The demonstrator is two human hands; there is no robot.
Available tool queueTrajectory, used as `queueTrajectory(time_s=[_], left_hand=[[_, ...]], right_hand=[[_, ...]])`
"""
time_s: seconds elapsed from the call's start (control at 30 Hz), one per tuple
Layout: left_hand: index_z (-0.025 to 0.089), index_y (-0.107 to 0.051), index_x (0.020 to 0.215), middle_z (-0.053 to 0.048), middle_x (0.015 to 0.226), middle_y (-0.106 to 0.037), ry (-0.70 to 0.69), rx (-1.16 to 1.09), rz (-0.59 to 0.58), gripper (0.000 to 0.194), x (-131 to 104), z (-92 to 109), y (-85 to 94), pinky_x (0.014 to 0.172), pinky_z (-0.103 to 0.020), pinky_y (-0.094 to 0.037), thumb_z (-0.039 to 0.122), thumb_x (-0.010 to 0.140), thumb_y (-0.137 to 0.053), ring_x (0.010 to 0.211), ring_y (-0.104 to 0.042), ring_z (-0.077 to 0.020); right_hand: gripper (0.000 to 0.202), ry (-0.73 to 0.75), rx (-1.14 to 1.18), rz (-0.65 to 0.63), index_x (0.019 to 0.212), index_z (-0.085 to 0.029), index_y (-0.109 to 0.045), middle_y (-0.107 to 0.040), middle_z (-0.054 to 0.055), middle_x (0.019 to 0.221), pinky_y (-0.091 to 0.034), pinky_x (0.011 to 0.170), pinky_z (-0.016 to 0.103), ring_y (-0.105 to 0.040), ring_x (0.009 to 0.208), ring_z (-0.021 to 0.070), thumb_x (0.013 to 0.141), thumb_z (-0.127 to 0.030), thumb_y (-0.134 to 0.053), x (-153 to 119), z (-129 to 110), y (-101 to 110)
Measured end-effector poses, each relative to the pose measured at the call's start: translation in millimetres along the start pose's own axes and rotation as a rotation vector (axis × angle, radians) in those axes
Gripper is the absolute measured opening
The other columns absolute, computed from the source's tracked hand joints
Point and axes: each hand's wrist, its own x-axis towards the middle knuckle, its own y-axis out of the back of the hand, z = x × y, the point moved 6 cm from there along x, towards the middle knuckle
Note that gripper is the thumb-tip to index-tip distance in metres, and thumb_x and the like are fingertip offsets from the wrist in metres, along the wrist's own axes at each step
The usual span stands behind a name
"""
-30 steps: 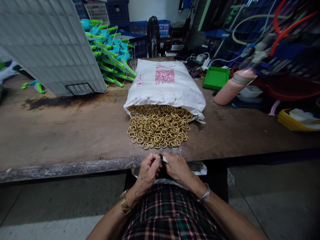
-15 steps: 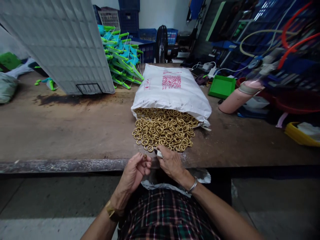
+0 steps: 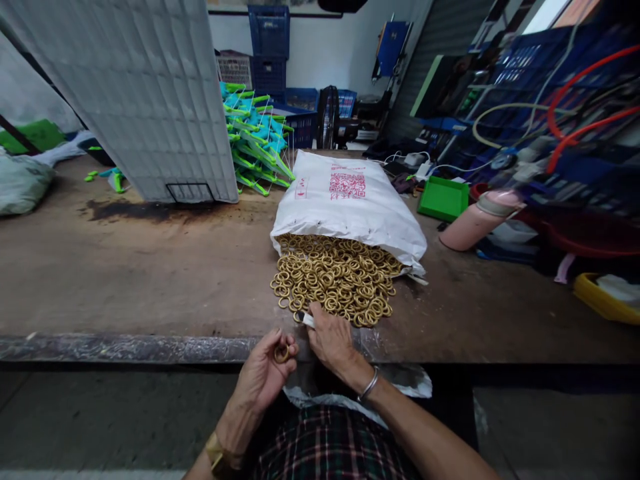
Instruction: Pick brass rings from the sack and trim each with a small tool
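Note:
A gold-coloured ring (image 3: 281,353) is pinched between the thumb and fingers of my left hand (image 3: 265,370), just off the table's front edge. My right hand (image 3: 333,340) is closed round a small white tool with a dark tip (image 3: 306,319), which points left at the near edge of the ring pile. The pile of gold rings (image 3: 340,277) spills from the open mouth of a white sack (image 3: 350,207) with red print, lying on the brown table (image 3: 150,287).
A grey ribbed panel (image 3: 165,100) leans at the back left, beside green and blue plastic parts (image 3: 257,140). Right of the sack are a green tray (image 3: 443,199), a pink bottle (image 3: 477,223) and a yellow basin (image 3: 600,300). A black fan (image 3: 328,117) stands behind.
The view has tilted up, so the table sits lower in it. The ring in my left hand now shows more fully. The tool in my right hand now points further left.

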Motion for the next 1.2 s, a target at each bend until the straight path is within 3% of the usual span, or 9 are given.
queueTrajectory(time_s=[0.2, 0.37, 0.5, 0.63, 0.8, 1.0, 1.2], left_hand=[[0.015, -0.052, 0.083, 0.002, 0.068, -0.055, -0.138, 0.254, 0.009, 0.025, 3, 0, -7.2, 0.042, -0.016, -0.039, 0.028, 0.067, -0.066, 0.057, -0.054, -0.0085], [0.017, -0.047, 0.098, 0.004, 0.062, -0.053, -0.266, 0.499, 0.066, 0.042, 5, -1, -12.3, 0.036, -0.015, -0.034, 0.04, 0.068, -0.063, 0.048, -0.049, -0.0073], [0.015, -0.048, 0.095, 0.006, 0.053, -0.048, -0.253, 0.702, 0.05, 0.041, 10, -5, -21.1, 0.032, -0.014, -0.028, 0.047, 0.07, -0.057, 0.039, -0.039, -0.0048], [0.014, -0.049, 0.091, 0.006, 0.051, -0.047, -0.244, 0.842, 0.032, 0.036, 12, -8, -28.9, 0.033, -0.014, -0.029, 0.042, 0.071, -0.056, 0.038, -0.039, -0.0047], [0.016, -0.047, 0.095, 0.005, 0.057, -0.05, -0.297, 0.728, 0.123, 0.034, 11, -2, -20.7, 0.033, -0.013, -0.027, 0.037, 0.069, -0.056, 0.039, -0.041, -0.0041], [0.016, -0.046, 0.089, 0.006, 0.058, -0.05, -0.391, 0.516, 0.183, 0.035, 0, 15, -6.3, 0.035, -0.013, -0.028, 0.036, 0.066, -0.062, 0.04, -0.041, -0.0035], [0.016, -0.047, 0.089, 0.006, 0.059, -0.051, -0.383, 0.512, 0.19, 0.036, -4, 16, -0.4, 0.037, -0.013, -0.029, 0.035, 0.064, -0.066, 0.042, -0.043, -0.0035]], right_hand=[[0.014, -0.01, 0.027, 0.019, 0.089, -0.02, -0.05, -0.065, 0.002, 0.076, -0.021, 0.053, 0.026, -0.059, 0.067, 0.0154, 0.077, -0.015, -0.045, -1, 3, 1], [0.022, 0.071, 0.12, 0.056, 0.093, -0.021, -0.05, -0.065, 0.002, 0.08, -0.024, 0.055, 0.024, -0.059, 0.068, 0.0146, 0.073, -0.013, -0.046, -12, 9, 5], [0.023, 0.092, 0.162, 0.076, 0.094, -0.02, -0.05, -0.065, 0.002, 0.079, -0.026, 0.057, 0.023, -0.058, 0.068, 0.0139, 0.072, -0.013, -0.044, -24, 18, 8], [0.019, 0.012, 0.145, 0.057, 0.093, -0.019, -0.052, -0.063, 0.001, 0.071, -0.026, 0.055, 0.023, -0.057, 0.063, 0.0141, 0.076, -0.017, -0.042, -26, 32, 2], [0.019, -0.022, 0.202, 0.088, 0.094, -0.02, -0.053, -0.064, 0.002, 0.073, -0.029, 0.058, 0.023, -0.058, 0.067, 0.0149, 0.078, -0.019, -0.043, -26, 40, 1], [0.016, -0.009, 0.145, 0.018, 0.094, -0.021, -0.052, -0.066, 0.004, 0.081, -0.03, 0.06, 0.025, -0.06, 0.073, 0.017, 0.082, -0.029, -0.045, -21, 12, 4], [0.018, -0.006, 0.064, -0.029, 0.097, -0.018, -0.046, -0.065, 0.007, 0.082, -0.032, 0.061, 0.026, -0.06, 0.075, 0.019, 0.081, -0.026, -0.046, -12, -1, -3]])
